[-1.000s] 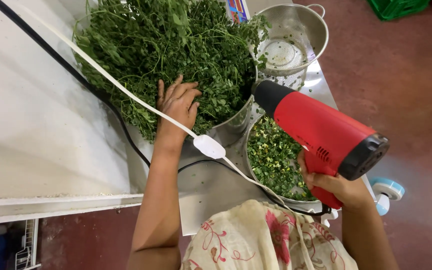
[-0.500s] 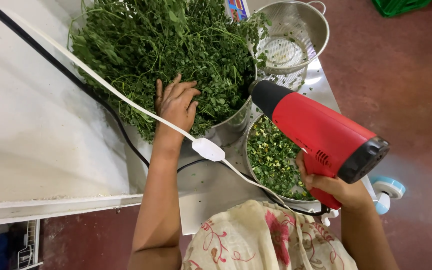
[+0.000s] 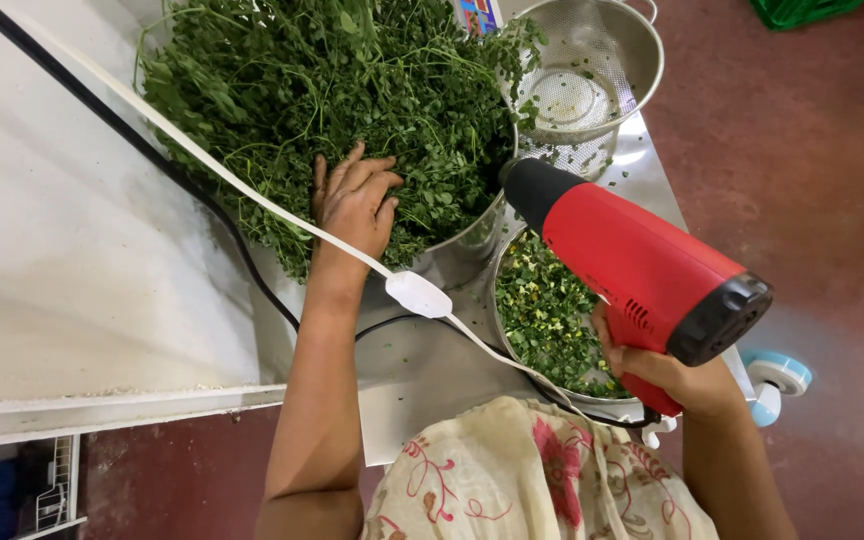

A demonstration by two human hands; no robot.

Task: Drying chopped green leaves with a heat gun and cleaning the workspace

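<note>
My left hand [image 3: 355,203] rests palm down, fingers spread, on a big heap of leafy green stems [image 3: 332,100] piled in a steel bowl [image 3: 462,250]. My right hand [image 3: 667,372] grips the handle of a red heat gun [image 3: 632,265] with a black nozzle, which points toward the heap. Below the gun sits a steel plate of plucked green leaves [image 3: 552,315]. A white flat cord with an inline switch [image 3: 418,294] crosses over my left wrist.
A steel colander [image 3: 602,70] stands at the back right on the steel table [image 3: 412,370]. A black cable [image 3: 152,160] runs along the white surface [image 3: 52,260] on the left. A blue-and-white wheel [image 3: 777,380] sits on the reddish floor at right.
The view has shifted slightly. My left hand stays on the greens with small finger movement, and the heat gun has held nearly the same pose.
</note>
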